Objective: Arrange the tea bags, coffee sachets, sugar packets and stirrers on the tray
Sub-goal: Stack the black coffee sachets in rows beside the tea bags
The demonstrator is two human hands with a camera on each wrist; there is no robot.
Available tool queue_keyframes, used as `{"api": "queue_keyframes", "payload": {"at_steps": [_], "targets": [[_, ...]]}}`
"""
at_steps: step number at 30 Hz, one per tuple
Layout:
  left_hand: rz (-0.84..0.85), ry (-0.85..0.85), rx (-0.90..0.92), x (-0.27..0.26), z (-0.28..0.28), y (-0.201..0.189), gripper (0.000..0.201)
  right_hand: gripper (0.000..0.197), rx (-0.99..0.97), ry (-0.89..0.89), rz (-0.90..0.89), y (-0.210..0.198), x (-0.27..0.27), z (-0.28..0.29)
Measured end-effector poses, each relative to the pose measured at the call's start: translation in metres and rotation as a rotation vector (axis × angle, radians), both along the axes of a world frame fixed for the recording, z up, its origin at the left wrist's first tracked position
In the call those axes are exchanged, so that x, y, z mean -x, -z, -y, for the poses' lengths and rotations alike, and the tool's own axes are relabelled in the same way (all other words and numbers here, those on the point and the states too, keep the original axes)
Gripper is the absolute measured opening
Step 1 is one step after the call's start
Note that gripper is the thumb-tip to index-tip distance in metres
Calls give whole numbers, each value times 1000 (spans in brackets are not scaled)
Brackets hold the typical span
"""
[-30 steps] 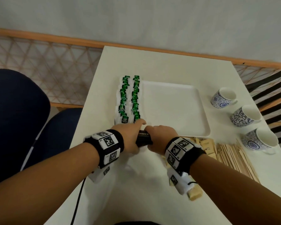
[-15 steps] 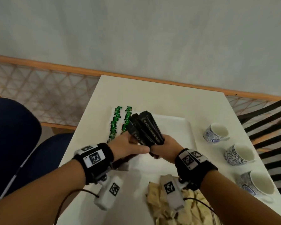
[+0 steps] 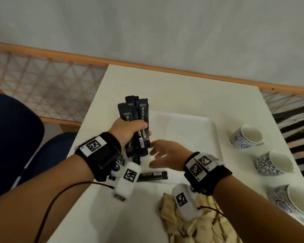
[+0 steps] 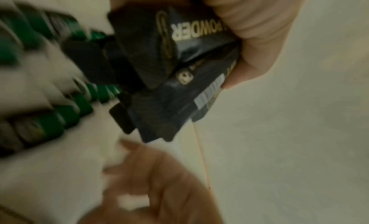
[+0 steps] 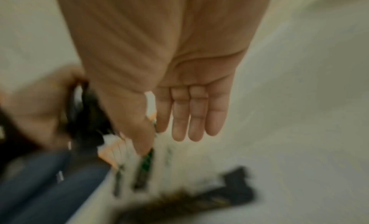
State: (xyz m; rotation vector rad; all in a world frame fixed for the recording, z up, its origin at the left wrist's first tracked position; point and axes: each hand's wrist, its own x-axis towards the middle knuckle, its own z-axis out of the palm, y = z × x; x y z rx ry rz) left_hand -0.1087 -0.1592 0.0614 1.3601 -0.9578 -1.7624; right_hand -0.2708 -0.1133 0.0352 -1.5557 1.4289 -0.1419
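My left hand (image 3: 130, 132) grips an upright bundle of black coffee sachets (image 3: 136, 120) above the left edge of the white tray (image 3: 191, 130). The left wrist view shows the same bundle (image 4: 179, 66) in my curled fingers, with green tea bags (image 4: 49, 101) blurred below it. My right hand (image 3: 163, 155) hovers just right of the bundle, fingers straight and spread, holding nothing; its bare palm (image 5: 179, 69) fills the right wrist view. One black sachet (image 3: 152, 176) lies flat on the table. Beige sugar packets (image 3: 191, 223) are heaped near the front.
Three blue-and-white cups (image 3: 247, 137) stand in a row along the table's right side. A dark blue chair (image 3: 12, 137) sits left of the white table (image 3: 165, 85). A wooden rail with lattice (image 3: 42, 79) runs behind.
The sachet bundle was lifted from the table by both hands and raised upright. My right hand has let go and drawn back, leaving the bundle in my left hand alone.
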Motion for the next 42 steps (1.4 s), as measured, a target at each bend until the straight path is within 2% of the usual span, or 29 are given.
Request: {"api": "queue_keyframes", "payload": {"at_steps": [1, 3, 6, 10, 13, 15, 20, 27, 30, 34, 38, 42], "targets": [[35, 2, 3, -8, 1, 1, 10, 36, 46, -60, -153, 7, 2, -5], [79, 24, 12, -19, 1, 3, 13, 28, 103, -176, -309, 20, 1, -16], [105, 25, 18, -27, -4, 6, 17, 31, 93, -281, -355, 31, -5, -25], [122, -30, -7, -30, -6, 7, 7, 29, 71, -312, -366, 34, -5, -31], [111, -99, 1, -33, -2, 6, 14, 21, 34, -191, -321, 27, 4, -31], [89, -121, 13, -37, 1, 4, 19, 21, 94, -89, -307, 19, 14, -23], [72, -128, 43, -43, 21, 0, 8, 30, 301, 161, -371, 8, 39, 26], [55, -121, -10, -33, 67, 7, 8, 22, 300, 296, -348, 19, 44, 104], [81, -99, -48, -27, 87, 11, 8, 20, 274, 270, -344, 29, 45, 127], [54, -153, -101, -21, 108, 20, 13, 24, 298, 200, -369, 38, 44, 145], [29, -194, -129, -15, 116, 30, 6, 23, 331, 179, -378, 42, 46, 150], [7, -158, -134, -11, 114, 33, 7, 22, 352, 159, -399, 45, 48, 147]]}}
